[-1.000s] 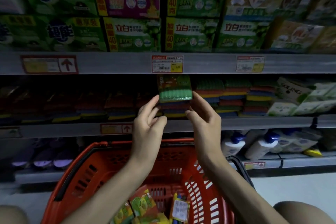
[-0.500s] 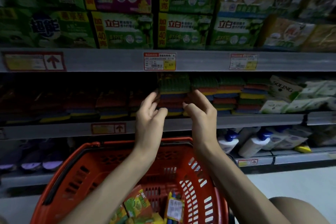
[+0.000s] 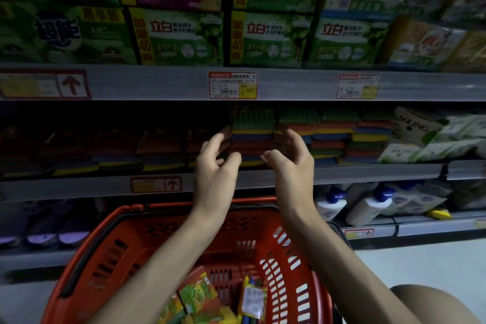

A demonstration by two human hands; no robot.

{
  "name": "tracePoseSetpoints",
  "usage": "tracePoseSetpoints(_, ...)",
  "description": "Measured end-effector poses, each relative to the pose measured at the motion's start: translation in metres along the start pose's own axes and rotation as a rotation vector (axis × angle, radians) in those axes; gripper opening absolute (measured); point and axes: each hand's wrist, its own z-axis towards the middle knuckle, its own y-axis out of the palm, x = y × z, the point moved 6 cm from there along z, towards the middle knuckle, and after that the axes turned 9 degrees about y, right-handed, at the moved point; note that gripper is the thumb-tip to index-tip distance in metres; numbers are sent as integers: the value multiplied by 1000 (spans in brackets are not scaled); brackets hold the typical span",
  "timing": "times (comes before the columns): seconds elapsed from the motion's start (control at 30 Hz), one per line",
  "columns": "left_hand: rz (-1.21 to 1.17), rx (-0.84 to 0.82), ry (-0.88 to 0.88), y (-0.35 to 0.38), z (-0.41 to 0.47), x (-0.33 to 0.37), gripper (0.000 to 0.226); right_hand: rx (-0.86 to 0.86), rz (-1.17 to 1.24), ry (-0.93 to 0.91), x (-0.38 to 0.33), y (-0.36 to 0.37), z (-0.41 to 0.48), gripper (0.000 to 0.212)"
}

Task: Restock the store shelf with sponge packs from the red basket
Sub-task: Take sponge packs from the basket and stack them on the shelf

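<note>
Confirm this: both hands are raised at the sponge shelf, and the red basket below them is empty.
Not empty: the head view shows sponge packs lying in the red basket. The left hand and right hand are indeed raised at the sponge shelf.

slotted red plastic basket [image 3: 110,250], glossy wrapped sponge packs [image 3: 252,123]

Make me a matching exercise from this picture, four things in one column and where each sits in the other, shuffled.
Things: 1 red basket; 2 sponge stack; 3 green boxes; 4 white bottles.
Places: A top shelf; B lower shelf, right; C middle shelf, between left hand and right hand; D nearest the camera, lowest.
Pairs: 1-D; 2-C; 3-A; 4-B.
</note>
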Motion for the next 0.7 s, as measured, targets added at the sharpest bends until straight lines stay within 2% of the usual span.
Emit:
tracePoseSetpoints(0.23, 89, 38, 26, -5, 2, -6, 53, 4, 26, 4, 3, -7, 1, 55)
tracePoseSetpoints(0.47, 183, 92, 13, -5, 2, -12, 46, 16, 6, 3, 10, -14, 6, 51)
tracePoseSetpoints(0.7, 125, 111, -49, 1, 2, -23, 36, -36, 41, 76, 21, -9, 16, 21)
